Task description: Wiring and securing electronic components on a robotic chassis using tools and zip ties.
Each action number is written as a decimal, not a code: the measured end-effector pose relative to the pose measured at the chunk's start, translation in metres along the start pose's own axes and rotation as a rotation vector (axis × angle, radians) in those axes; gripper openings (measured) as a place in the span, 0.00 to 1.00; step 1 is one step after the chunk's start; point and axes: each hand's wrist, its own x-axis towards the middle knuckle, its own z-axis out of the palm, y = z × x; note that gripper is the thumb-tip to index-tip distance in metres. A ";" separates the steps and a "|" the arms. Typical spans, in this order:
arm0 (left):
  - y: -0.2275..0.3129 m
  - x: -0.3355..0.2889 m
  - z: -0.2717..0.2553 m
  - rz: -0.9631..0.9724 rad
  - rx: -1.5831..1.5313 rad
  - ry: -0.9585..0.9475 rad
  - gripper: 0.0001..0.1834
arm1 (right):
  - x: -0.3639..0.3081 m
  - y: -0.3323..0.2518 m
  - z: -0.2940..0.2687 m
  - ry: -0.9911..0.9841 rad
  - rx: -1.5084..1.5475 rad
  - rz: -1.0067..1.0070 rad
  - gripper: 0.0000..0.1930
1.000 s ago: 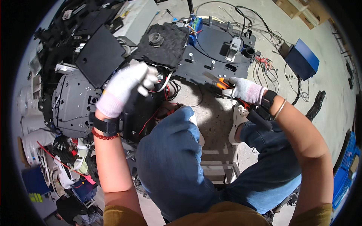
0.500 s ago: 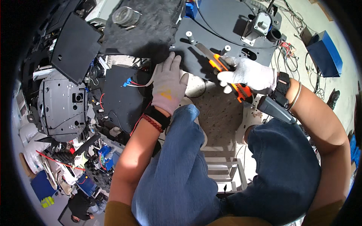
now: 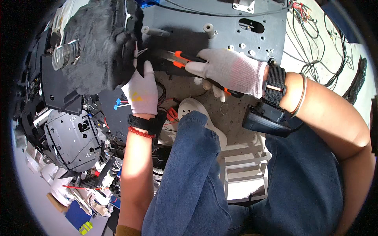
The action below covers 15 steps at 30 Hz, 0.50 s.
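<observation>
My right hand [image 3: 232, 70], in a white knit glove, is closed around pliers [image 3: 189, 59] with orange and black handles. Their metal jaws point left toward a thin white strip, apparently a cable tie [image 3: 138, 53], at the edge of a bulky black covered part [image 3: 98, 47]. Just below that strip is my gloved left hand [image 3: 142, 92], yellow-stained on the back. Its thumb points up, apart from the rest; the other fingers are hidden against the black part, so any grip there does not show. The pliers' tips lie in shadow over a dark grey metal plate [image 3: 181, 17].
Metal standoffs [image 3: 208, 28] rise from the plate. A black cable [image 3: 220, 15] crosses it, and loose wires [image 3: 319, 51] lie on the floor at right. Another grey panel [image 3: 73, 137] and cluttered parts sit at left. A white step stool [image 3: 246, 177] stands between my legs.
My view has shifted toward the plate. My right hand has brought the pliers from pointing up to pointing left, close to my left hand, which has moved beside the black part.
</observation>
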 end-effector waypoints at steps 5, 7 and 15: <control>0.005 0.002 0.004 -0.376 -0.266 -0.246 0.30 | -0.001 0.000 -0.001 -0.021 0.170 0.010 0.20; 0.006 0.002 0.006 -0.297 -0.286 -0.181 0.28 | -0.003 -0.001 -0.001 -0.019 0.092 -0.026 0.21; -0.015 0.010 0.012 -0.106 0.082 -0.397 0.27 | 0.000 0.000 0.005 0.166 -0.472 -0.398 0.12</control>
